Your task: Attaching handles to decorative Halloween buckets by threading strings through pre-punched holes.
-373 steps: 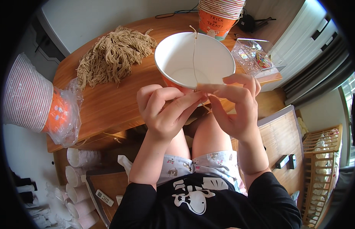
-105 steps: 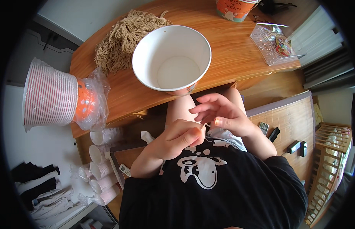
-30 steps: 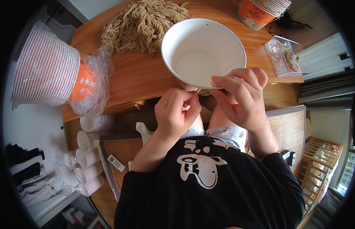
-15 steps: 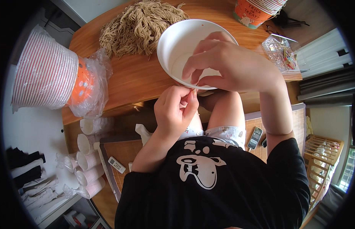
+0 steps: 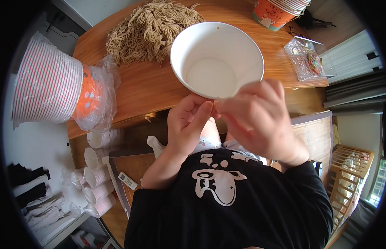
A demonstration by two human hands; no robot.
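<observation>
A white paper bucket (image 5: 211, 76) leans toward me at the table's near edge, its open mouth facing up and its inside bare. A small hole shows near its far rim. My left hand (image 5: 186, 126) is closed just under the near rim, thumb and fingertips pinched together against the outside wall. Right beside it, my right hand (image 5: 259, 118) is closed, with its fingertips meeting the left thumb tip; motion blurs it. Whatever small piece lies between the fingers is hidden. Behind the bucket lies a heap of tan cords (image 5: 153, 31) on the wooden table (image 5: 139, 89).
At the left stands a plastic-wrapped stack of buckets (image 5: 47, 83); more wrapped stacks (image 5: 97, 176) sit below. Orange printed buckets (image 5: 274, 14) and a clear box of small items (image 5: 307, 60) are at the far right. A remote control (image 5: 128, 180) lies left of me.
My right hand has come out from over the bucket's mouth, down and toward me, to the left thumb outside the near rim. My left hand stays almost in place.
</observation>
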